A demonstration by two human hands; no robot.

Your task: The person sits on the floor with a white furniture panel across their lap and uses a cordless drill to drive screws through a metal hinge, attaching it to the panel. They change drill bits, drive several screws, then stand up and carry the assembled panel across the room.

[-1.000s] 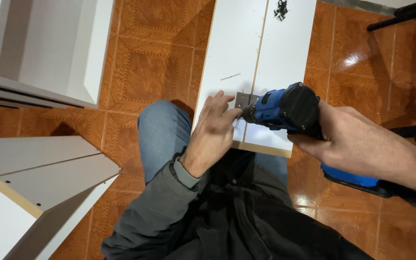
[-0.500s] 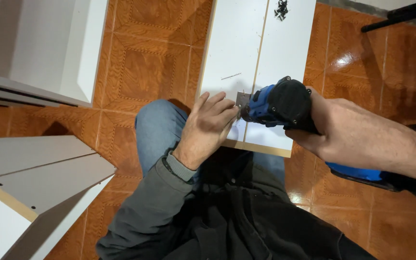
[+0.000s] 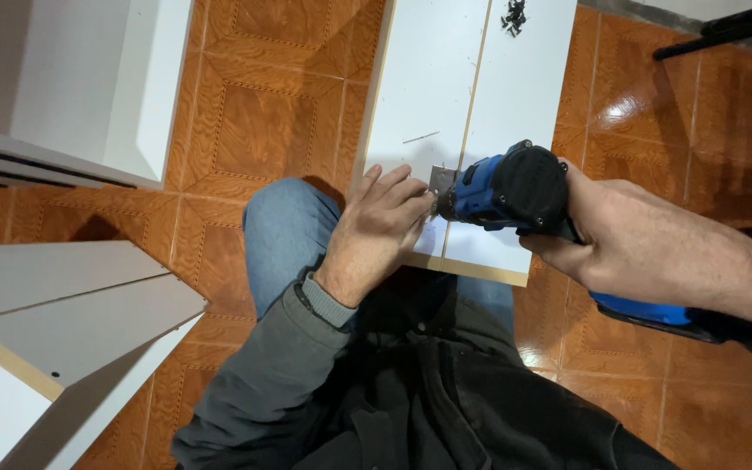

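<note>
The fingers [image 3: 398, 196] of the left hand [image 3: 376, 233] lie close together and slightly bent, their tips pressed down on a small grey metal hinge plate [image 3: 442, 179] right where the nose of the drill meets it. Whether a screw sits pinched under those tips cannot be told; they cover the spot. The plate lies just beyond the fingertips, on the seam between two white panels [image 3: 428, 96], near the panels' close edge.

The right hand [image 3: 620, 239] is wrapped around the grip of a blue and black cordless drill [image 3: 506, 187], fingers curled shut about it, with the thumb side up against the black rear housing. The drill lies nearly level, pointing to the person's left, its chuck end touching the left fingertips above the hinge plate. Its blue battery base [image 3: 646, 309] shows below the right forearm.

The two white panels lie flat side by side on the orange tiled floor [image 3: 263, 113], their light wood edge banding visible along the near end. A small heap of dark screws [image 3: 513, 15] rests on the far part of the right panel, well apart from the hands. The person's jeans-clad knee [image 3: 285, 231] sits just left of the panels. Further left stand more white furniture boards [image 3: 71, 296] and a white cabinet carcass [image 3: 80, 87].
</note>
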